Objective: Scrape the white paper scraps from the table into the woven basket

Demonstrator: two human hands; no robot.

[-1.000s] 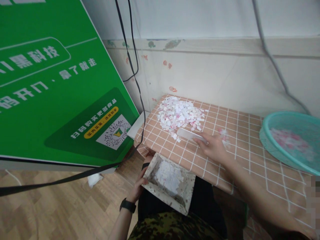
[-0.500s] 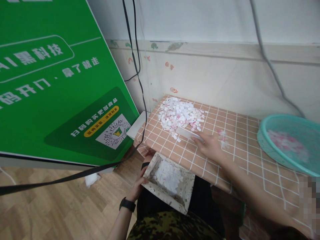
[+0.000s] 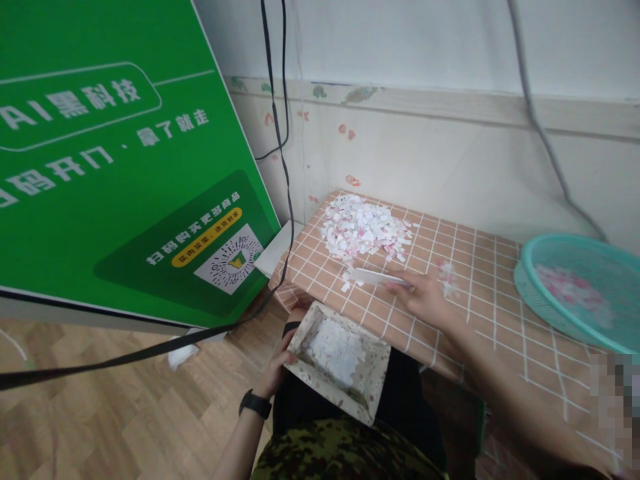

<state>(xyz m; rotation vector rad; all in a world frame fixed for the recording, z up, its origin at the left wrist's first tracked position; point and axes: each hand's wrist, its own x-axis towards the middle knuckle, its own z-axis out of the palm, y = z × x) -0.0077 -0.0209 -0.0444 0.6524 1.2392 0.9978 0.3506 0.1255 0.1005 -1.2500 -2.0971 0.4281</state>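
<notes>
My left hand (image 3: pixel 283 363) grips the left side of a shallow, stained rectangular tray (image 3: pixel 345 405), held over my lap just below the table's front edge. White paper bits (image 3: pixel 335 350) cover the tray's bottom. Between the fingers and thumb of my right hand (image 3: pixel 425 297) is a flat white strip (image 3: pixel 379 277), set nearly edge-on close to the tabletop. A few paper scraps (image 3: pixel 347 283) lie at the strip's left end. Behind it spreads a heap of white and pink paper scraps (image 3: pixel 363 227).
The table (image 3: pixel 480 260) wears a brown checked cloth. At its right stands a turquoise basket (image 3: pixel 525 280) with pink and white scraps inside. A small pinkish patch (image 3: pixel 447 273) lies beyond my right hand. A green panel (image 3: pixel 125 167) and hanging black cords (image 3: pixel 280 150) are at left.
My right hand has drawn the strip slightly toward the table's front edge and turned it more edge-on. Some scraps sit nearer that edge. The tray stays nearly in place; the view shifts slightly.
</notes>
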